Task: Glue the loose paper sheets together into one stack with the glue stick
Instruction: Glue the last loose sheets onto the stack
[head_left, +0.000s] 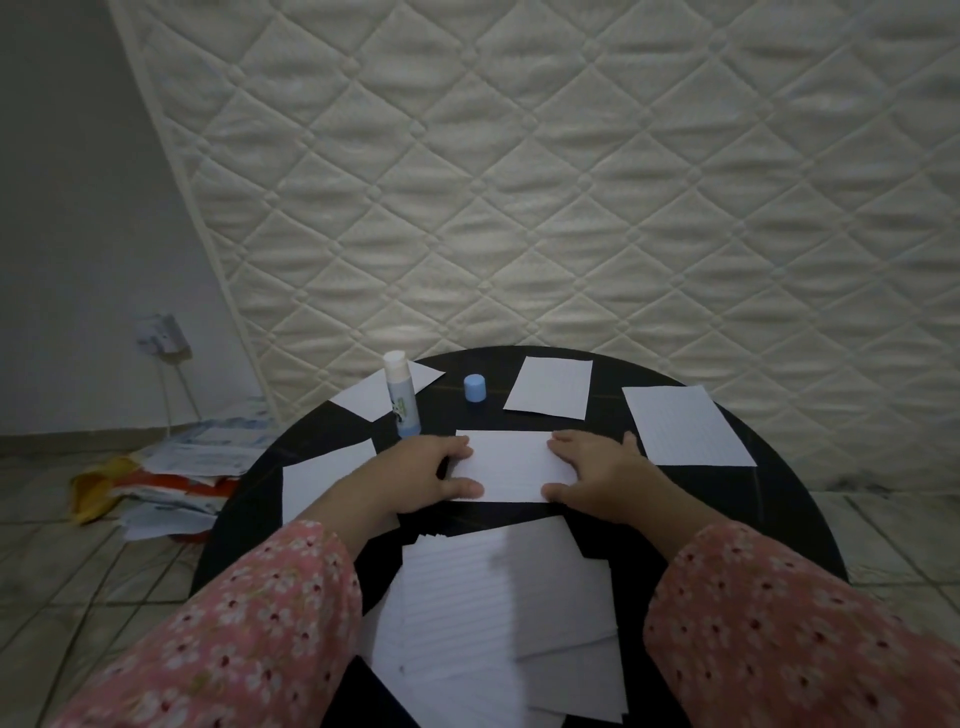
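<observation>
A white lined sheet (511, 465) lies in the middle of the round black table (769, 499). My left hand (428, 475) presses on its left edge and my right hand (597, 470) on its right edge, fingers fairly flat. The glue stick (401, 394) stands upright and uncapped at the back left; its blue cap (475, 387) sits apart to the right. Loose sheets lie at the back left (363, 397), the back middle (550, 387), the right (685, 426) and the left (322, 480). A pile of several sheets (498, 613) lies at the near edge.
A quilted mattress (571, 182) leans upright right behind the table. On the tiled floor to the left lies a heap of papers and bags (176, 478). A wall socket with cables (161, 332) is on the left wall.
</observation>
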